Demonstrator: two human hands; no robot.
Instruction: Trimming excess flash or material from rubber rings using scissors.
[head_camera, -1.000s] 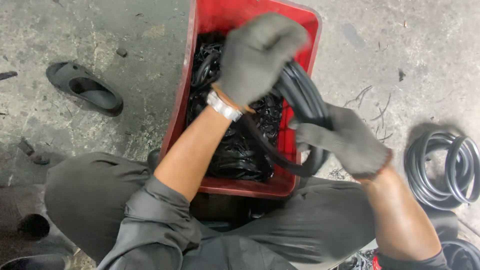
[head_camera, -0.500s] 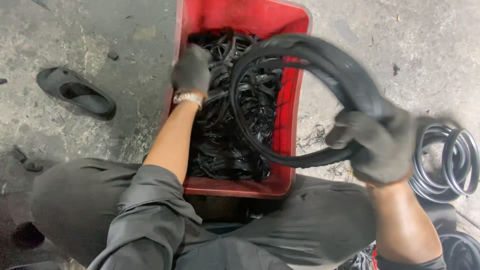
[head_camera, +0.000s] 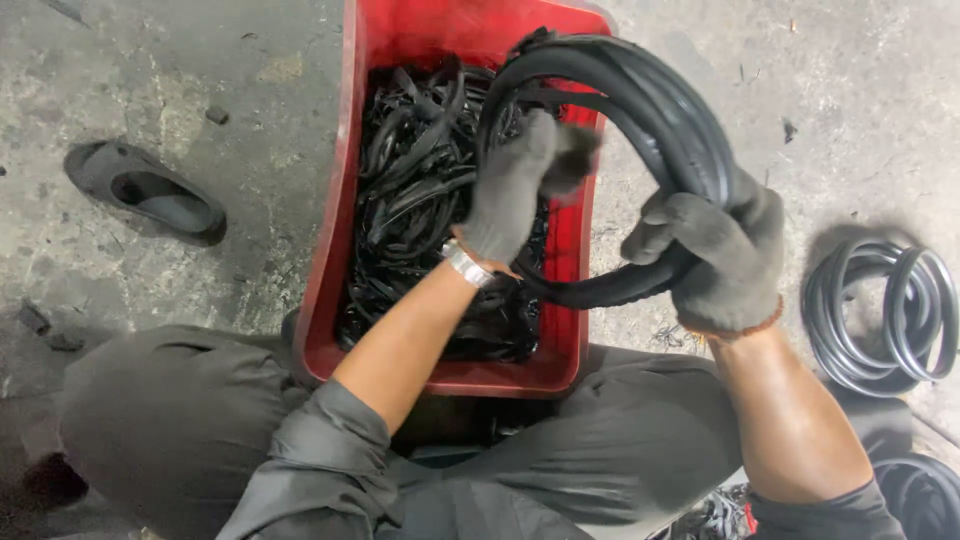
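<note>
Right hand (head_camera: 725, 262) clamps a black rubber coil (head_camera: 640, 110) above the red crate (head_camera: 340, 200), at two o'clock. Left hand (head_camera: 515, 190), blurred, grip unclear, touches it. Best keep loops together.

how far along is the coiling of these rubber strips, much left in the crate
Done: a pile of coiled rubber rings lies on the floor to the right. In hand: the right hand grips a coiled hoop while the left hand works on it, blurred. Left: the red crate holds a deep tangle of black strips.
</note>
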